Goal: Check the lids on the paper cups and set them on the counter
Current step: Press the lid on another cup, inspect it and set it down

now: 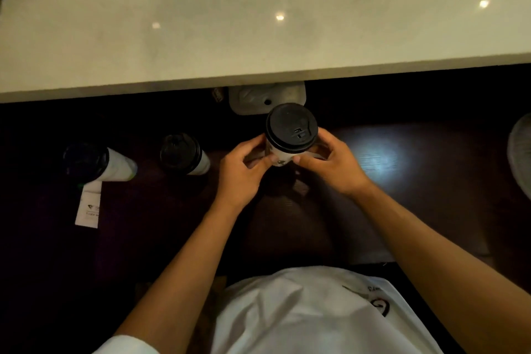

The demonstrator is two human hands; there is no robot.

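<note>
A white paper cup with a black lid [290,131] is held upright below the counter edge, over a dark lower surface. My left hand [244,167] grips its left side and my right hand [330,162] grips its right side, fingers wrapped around the cup body under the lid rim. Two more white paper cups with black lids stand to the left on the dark surface: one [184,156] close by, the other [94,163] farther left. The pale stone counter [258,23] fills the top of the view, with no cups on it.
A white receipt slip [88,205] hangs by the far-left cup. A grey moulded cup carrier [250,99] lies just under the counter edge behind the held cup. A pale rounded object [520,158] sits at the right border. My white shirt fills the bottom.
</note>
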